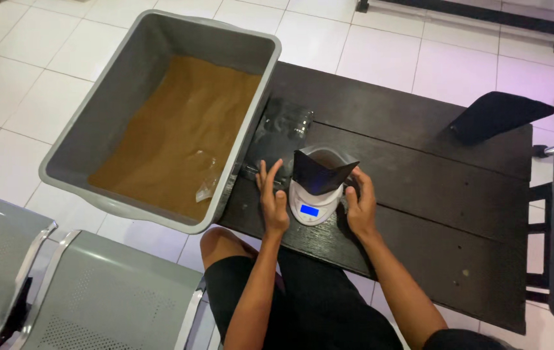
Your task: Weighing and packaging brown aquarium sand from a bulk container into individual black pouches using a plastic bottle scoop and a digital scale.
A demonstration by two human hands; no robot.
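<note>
Flanking black pouch (321, 172) on white scale (314, 206), both hands (273, 198) open

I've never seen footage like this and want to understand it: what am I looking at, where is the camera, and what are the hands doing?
This is one picture from a camera worn on a person's head, looking down at their own bare hands. The person sits at a dark wooden table. On it stands a small white digital scale with a lit blue display, and on the scale an open black pouch. The left hand and right hand rest on either side of the scale, holding nothing. Left of them is a large grey tub of brown powder, with clear plastic bags beside it.
</note>
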